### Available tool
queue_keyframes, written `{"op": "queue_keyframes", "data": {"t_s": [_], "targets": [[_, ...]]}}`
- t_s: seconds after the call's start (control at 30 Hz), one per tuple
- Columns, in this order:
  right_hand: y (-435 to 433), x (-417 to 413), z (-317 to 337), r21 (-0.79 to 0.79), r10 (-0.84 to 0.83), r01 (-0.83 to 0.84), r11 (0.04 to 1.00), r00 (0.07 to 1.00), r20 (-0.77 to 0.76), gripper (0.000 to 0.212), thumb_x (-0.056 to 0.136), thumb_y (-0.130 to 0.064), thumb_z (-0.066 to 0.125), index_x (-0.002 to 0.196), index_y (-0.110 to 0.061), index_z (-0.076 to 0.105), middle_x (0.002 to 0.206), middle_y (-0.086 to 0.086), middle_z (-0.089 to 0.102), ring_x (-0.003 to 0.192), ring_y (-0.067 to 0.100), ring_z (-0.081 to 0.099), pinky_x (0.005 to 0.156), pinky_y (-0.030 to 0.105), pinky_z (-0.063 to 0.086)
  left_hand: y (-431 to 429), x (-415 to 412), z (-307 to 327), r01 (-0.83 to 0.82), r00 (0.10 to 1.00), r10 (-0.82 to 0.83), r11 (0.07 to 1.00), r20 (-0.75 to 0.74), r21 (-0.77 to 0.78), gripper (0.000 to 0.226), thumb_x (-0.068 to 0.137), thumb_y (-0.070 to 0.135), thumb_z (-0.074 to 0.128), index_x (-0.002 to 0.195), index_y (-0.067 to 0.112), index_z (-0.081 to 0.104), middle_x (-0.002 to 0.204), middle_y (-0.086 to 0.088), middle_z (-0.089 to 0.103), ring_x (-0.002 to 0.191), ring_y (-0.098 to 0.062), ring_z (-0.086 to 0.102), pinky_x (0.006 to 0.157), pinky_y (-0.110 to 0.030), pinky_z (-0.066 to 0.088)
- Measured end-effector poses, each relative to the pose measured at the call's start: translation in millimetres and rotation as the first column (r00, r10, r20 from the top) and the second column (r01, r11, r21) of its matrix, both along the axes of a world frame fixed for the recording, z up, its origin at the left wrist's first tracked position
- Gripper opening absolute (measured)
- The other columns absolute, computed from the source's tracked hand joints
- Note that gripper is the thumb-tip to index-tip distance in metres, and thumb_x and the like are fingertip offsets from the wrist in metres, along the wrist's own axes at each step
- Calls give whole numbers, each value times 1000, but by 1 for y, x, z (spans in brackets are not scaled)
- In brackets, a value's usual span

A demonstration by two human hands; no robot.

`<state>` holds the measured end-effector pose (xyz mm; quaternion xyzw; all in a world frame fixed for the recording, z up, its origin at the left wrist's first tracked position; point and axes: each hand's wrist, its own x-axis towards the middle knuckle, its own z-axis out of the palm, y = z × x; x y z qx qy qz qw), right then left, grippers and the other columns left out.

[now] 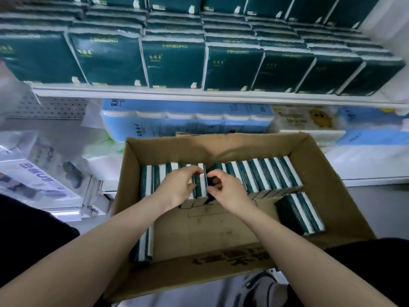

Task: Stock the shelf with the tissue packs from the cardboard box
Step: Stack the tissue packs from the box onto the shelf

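An open cardboard box (327,173) sits low in front of me. Several dark green and white tissue packs (272,176) stand on edge in a row along its far side. My left hand (177,187) and my right hand (225,191) reach into the middle of that row. Their curled fingers pinch the top edges of a few packs (200,187) from either side. More packs lie at the box's right (298,213) and at its left wall (145,247). The white shelf (199,94) above holds rows of the same green packs (172,63).
Below the white shelf lie blue toilet-roll bundles (188,120) and other paper goods. White plastic-wrapped packages (44,169) pile up at the left. A shoe (263,289) shows on the floor under the box's near flap.
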<state>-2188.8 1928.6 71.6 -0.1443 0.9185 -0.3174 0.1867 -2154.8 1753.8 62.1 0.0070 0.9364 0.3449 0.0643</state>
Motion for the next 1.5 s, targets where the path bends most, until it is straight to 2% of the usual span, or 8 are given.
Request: {"op": "queue_keyframes", "data": {"t_s": [0.17,0.3,0.47,0.67,0.97,1.07,1.17,1.5], "targets": [[-7,-1,-17,52,12,-15,999,998,60,46,89,-39,70,130,-24,54,118,1,64,105,19,61,92,35,51,-7,3,-8,39,998,-35,995,45,-89,47,93,7,55,137,21,50,134,0,59,125,-18,54,104,-33,43],[-14,5,-24,89,7,-13,996,998,64,54,85,-48,71,123,-21,45,90,0,64,84,19,62,73,35,50,-8,5,-13,53,998,-46,985,47,-163,45,94,10,55,136,24,49,125,0,63,116,-19,56,97,-36,48],[-19,8,-31,86,-52,46,995,996,76,51,88,-40,71,122,-19,39,75,-6,52,71,15,54,57,30,37,-8,5,-14,50,998,-41,976,45,-212,46,94,12,55,138,24,48,121,-2,61,112,-20,57,95,-35,49],[-12,2,-21,102,-120,114,988,991,64,45,92,-20,65,128,-22,38,88,-3,58,70,10,57,60,30,46,-4,2,-12,37,998,-27,977,51,-208,55,94,13,57,145,23,38,126,-2,59,120,-20,50,100,-33,45],[16,-17,21,-51,-294,297,954,954,59,27,94,-24,55,120,-30,53,107,-3,66,82,16,65,67,32,54,6,-4,15,-126,987,113,986,111,111,66,97,20,55,153,22,20,155,-5,34,141,-21,35,114,-34,32],[27,-17,32,-185,-344,367,912,928,145,19,94,-19,49,104,-30,60,102,-3,66,83,20,65,78,41,56,9,-7,20,-185,973,146,957,176,225,61,98,18,55,151,20,26,150,-4,42,136,-21,42,113,-37,35],[36,-14,42,-287,-353,409,866,907,230,25,94,-13,45,99,-29,63,104,0,67,84,20,63,71,39,53,13,-4,24,-215,963,141,915,229,342,53,97,15,56,146,18,38,137,-5,56,125,-20,52,109,-42,40],[60,-7,71,-476,-326,404,781,914,240,40,92,-21,69,129,-13,55,111,6,67,98,20,68,97,38,54,14,12,63,-269,963,234,814,133,516,42,90,14,67,126,22,47,111,-7,62,103,-20,64,85,-37,58]]}}
